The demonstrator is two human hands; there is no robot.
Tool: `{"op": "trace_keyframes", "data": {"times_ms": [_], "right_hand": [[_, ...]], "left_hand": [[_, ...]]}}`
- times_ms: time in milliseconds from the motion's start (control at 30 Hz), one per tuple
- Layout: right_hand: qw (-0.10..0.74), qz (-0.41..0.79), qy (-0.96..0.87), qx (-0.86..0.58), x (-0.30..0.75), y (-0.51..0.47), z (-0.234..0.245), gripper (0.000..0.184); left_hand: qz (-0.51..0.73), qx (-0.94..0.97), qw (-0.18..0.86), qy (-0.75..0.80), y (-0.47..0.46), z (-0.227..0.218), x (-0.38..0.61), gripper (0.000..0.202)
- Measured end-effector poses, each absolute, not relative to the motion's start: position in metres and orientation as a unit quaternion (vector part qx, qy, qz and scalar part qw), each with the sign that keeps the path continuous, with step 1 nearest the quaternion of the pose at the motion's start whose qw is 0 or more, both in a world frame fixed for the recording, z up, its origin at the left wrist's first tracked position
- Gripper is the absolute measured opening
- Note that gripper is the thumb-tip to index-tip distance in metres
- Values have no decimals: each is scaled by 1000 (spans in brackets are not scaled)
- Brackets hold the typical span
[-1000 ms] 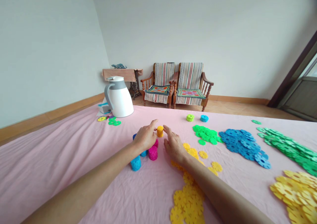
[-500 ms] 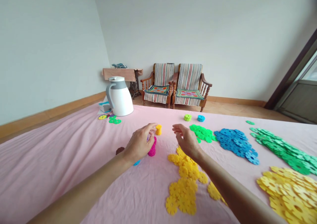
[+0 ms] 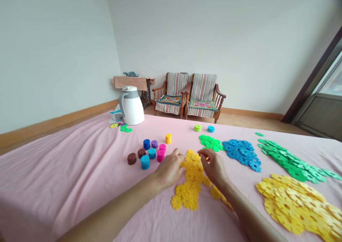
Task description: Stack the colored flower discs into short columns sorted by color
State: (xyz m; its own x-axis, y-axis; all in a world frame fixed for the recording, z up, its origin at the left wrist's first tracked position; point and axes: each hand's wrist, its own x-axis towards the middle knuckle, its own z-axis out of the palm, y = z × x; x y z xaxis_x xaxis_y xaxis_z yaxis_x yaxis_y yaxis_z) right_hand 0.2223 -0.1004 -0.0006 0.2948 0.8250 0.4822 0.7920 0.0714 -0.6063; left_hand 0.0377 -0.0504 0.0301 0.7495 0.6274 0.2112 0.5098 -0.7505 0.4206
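Observation:
My left hand [image 3: 171, 167] and my right hand [image 3: 214, 165] rest on either side of a heap of yellow snowflake discs [image 3: 191, 179] on the pink cloth [image 3: 66, 178]. The left fingers curl against the heap's left edge. The right fingers bend over its top right, pinching near a yellow disc. Beyond the left hand stand several short stacks of discs: yellow [image 3: 168, 138], blue [image 3: 146, 144], purple [image 3: 154, 143], pink [image 3: 161, 154], cyan [image 3: 145, 161] and brown [image 3: 131, 158].
A white jug [image 3: 132, 106] stands at the far left beside a few loose discs. Green [image 3: 211, 142], blue [image 3: 242, 153], darker green [image 3: 291, 160] and large yellow [image 3: 296, 202] disc heaps lie to the right. Two wooden armchairs [image 3: 189, 96] stand by the wall.
Both hands have drawn back from the yellow stack, which now stands alone, and come down onto the yellow disc heap. The view has shifted, so the coloured stacks are uncovered.

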Motion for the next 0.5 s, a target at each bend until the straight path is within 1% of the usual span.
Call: {"op": "trace_keyframes", "data": {"times_ms": [200, 367, 500], "right_hand": [[413, -6, -619, -668, 230, -103, -6, 24], [394, -5, -634, -665, 229, -104, -6, 24], [394, 38, -648, -650, 219, -107, -1, 21]], "left_hand": [[151, 914, 167, 338, -42, 15, 47, 12], [171, 907, 195, 332, -40, 11, 44, 17], [183, 902, 217, 326, -43, 21, 38, 19]]}}
